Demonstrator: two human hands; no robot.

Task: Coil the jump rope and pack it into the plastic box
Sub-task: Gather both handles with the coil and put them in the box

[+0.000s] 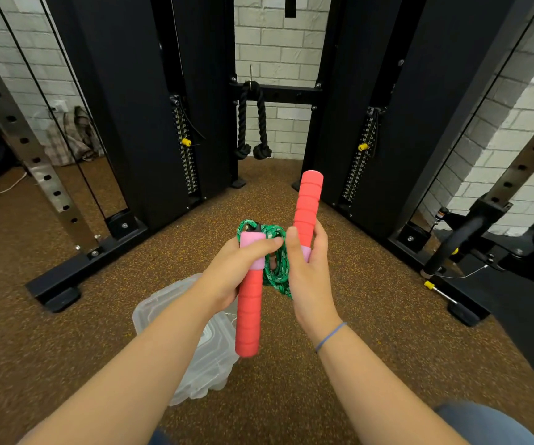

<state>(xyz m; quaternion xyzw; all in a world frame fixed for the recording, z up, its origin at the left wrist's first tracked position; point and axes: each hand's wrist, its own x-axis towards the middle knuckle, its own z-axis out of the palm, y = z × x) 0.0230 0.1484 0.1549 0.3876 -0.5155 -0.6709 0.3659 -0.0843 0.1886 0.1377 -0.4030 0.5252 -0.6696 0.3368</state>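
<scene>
Left hand (232, 268): closed around one red handle (249, 316) (pointing down).
Right hand (307, 268): grips other handle (307, 207), upright.
Green rope (276, 268): bunched between hands.
Plastic box (201, 358): on floor below.

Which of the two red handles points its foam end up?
The handle in the right hand: red handle rises away toward the rack. The left hand's handle hangs foam-end down.

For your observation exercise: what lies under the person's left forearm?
A clear plastic box on the speckled floor. The left forearm and a red handle cover part of it; its contents are unclear.
</scene>
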